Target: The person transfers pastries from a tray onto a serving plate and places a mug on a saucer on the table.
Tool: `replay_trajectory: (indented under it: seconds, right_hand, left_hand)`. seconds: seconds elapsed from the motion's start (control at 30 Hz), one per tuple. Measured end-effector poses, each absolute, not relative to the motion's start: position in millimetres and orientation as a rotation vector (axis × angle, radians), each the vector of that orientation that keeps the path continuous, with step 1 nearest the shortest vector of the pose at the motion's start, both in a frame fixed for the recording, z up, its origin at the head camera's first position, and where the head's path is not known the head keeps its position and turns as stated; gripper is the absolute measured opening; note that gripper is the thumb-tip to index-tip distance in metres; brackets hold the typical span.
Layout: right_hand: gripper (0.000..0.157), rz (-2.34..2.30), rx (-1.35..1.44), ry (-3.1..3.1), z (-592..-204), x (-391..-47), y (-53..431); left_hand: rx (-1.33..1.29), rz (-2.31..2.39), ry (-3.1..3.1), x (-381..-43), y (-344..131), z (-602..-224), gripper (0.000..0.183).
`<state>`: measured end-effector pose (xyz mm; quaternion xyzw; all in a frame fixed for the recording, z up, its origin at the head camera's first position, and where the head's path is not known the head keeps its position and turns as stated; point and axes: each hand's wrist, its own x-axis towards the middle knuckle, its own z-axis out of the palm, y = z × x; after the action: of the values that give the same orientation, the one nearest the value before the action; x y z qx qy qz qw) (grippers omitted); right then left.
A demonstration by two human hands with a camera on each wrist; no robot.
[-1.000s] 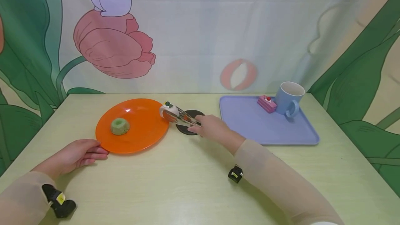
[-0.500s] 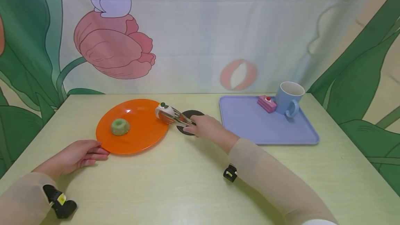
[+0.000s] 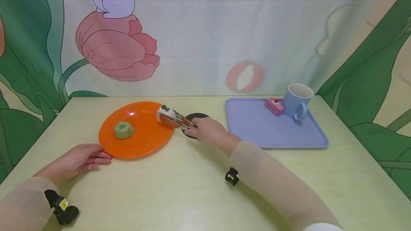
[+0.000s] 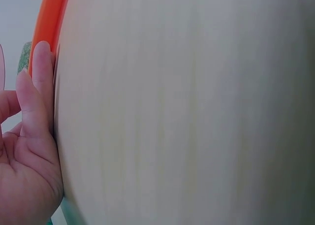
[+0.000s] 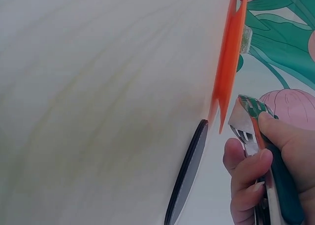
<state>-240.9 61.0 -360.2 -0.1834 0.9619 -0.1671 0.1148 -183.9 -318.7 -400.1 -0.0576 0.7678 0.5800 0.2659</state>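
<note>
My right hand (image 3: 210,131) grips a pair of metal serving tongs (image 3: 181,119) with dark green handles (image 5: 287,188), the thumb on one side and the fingers curled on the other. Between their fork-like tips is a small white toy cake (image 3: 165,111) with green topping, over the right part of an orange plate (image 3: 149,136). A green ring-shaped toy cake (image 3: 123,130) sits left of centre on that plate. My left hand (image 3: 81,158) holds the plate's near-left rim, thumb at the top edge and fingers low against it.
A black round coaster (image 3: 190,134) lies on the table, partly hidden by the tongs and right hand. Further right, a lavender tray (image 3: 257,127) bears a pink toy cake slice (image 3: 274,106) and a blue mug (image 3: 293,104). A printed curtain (image 3: 192,45) hangs behind the table.
My right hand has moved left with the tongs, carrying the white cake from the plate's right edge further in over it. The left hand and plate stay nearly still.
</note>
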Motion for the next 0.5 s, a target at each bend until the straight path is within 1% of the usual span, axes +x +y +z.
replay_trajectory:
  seconds: [0.5]
  right_hand:
    - [0.035,-0.416,-0.558,2.843,-360.7,-245.6,48.4]
  left_hand:
    - [-0.162,1.564,2.072,-183.0,-318.3,-399.0,0.047]
